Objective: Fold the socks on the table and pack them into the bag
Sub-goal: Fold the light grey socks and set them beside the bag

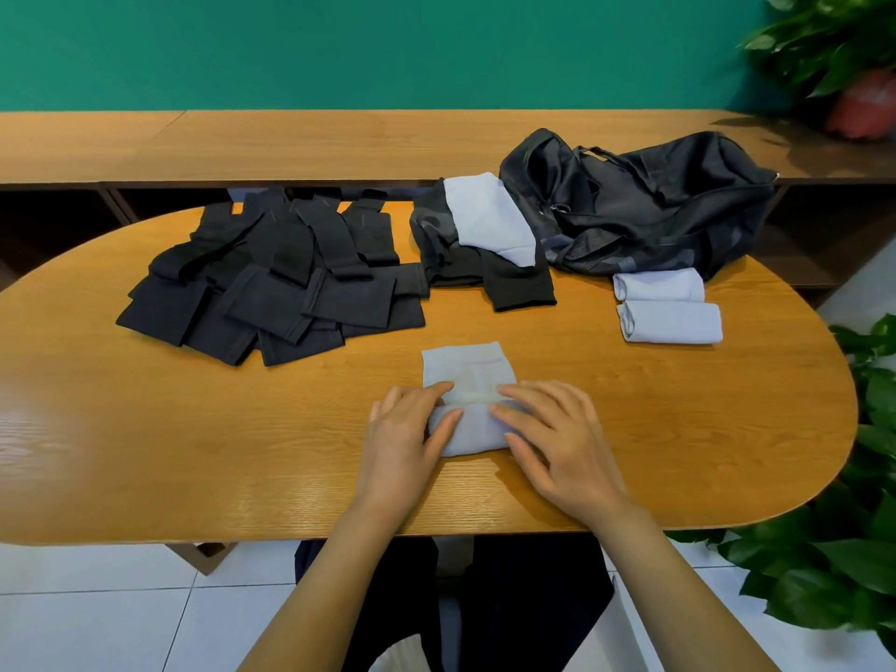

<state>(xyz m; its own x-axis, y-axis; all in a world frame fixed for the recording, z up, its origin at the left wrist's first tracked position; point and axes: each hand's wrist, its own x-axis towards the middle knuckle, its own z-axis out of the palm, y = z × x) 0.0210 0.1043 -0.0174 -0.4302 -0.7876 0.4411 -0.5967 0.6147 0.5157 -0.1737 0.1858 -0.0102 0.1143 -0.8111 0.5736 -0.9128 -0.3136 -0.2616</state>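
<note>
Both hands on the pale sock (463, 368), centre-bottom of frame, on the table (194, 429) nr its front edge. Left hand (412, 429) and right hand (557, 438): fingers fairly straight, slightly spread, pressing down on the rolled near half, no pinch. Prob one hand per end so the roll stays tight and square. Far half lies flat, unrolled. Fabric thin, soft, light grey-blue. Two rolls (669, 308) sit at right, just in front of the bag (654, 201) (staged for packing, I'd guess). Black socks (271, 274) in a loose pile, upper left.
</note>
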